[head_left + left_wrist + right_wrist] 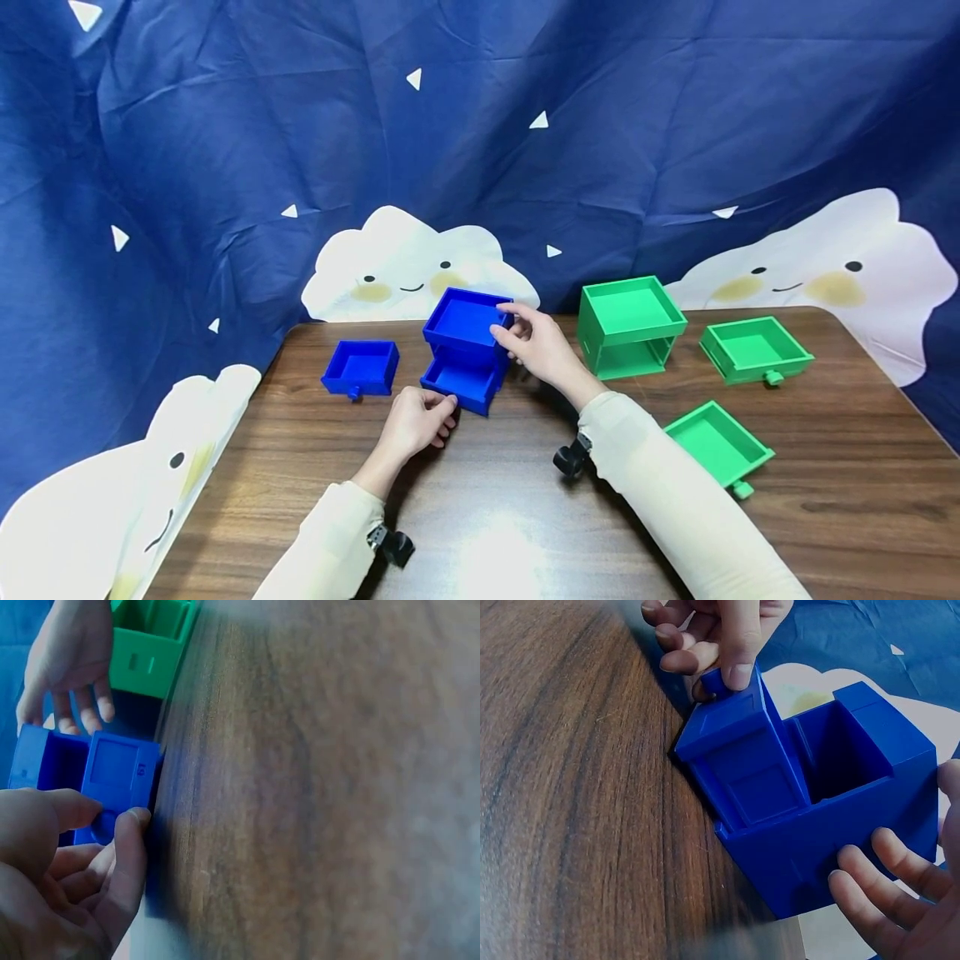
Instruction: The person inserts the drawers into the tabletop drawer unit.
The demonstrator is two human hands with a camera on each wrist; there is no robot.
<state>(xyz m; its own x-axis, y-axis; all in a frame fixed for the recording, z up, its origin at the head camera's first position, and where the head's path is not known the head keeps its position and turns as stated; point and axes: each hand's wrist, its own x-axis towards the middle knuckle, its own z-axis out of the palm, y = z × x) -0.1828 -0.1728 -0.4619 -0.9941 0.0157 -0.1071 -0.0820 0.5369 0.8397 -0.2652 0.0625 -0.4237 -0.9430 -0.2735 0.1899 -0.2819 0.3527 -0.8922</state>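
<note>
A small blue cabinet stands at the back middle of the table, its lower drawer sticking out at the front. My left hand pinches that drawer's round knob between thumb and finger. In the right wrist view the drawer sits partly inside the cabinet, with an open compartment above it. My right hand holds the cabinet at its upper right side, fingers against the side wall. A second blue drawer lies apart, left of the cabinet.
To the right stands a green cabinet with an open front. One green drawer lies right of it, and another green drawer lies nearer, beside my right sleeve. A blue cloth with clouds hangs behind the wooden table.
</note>
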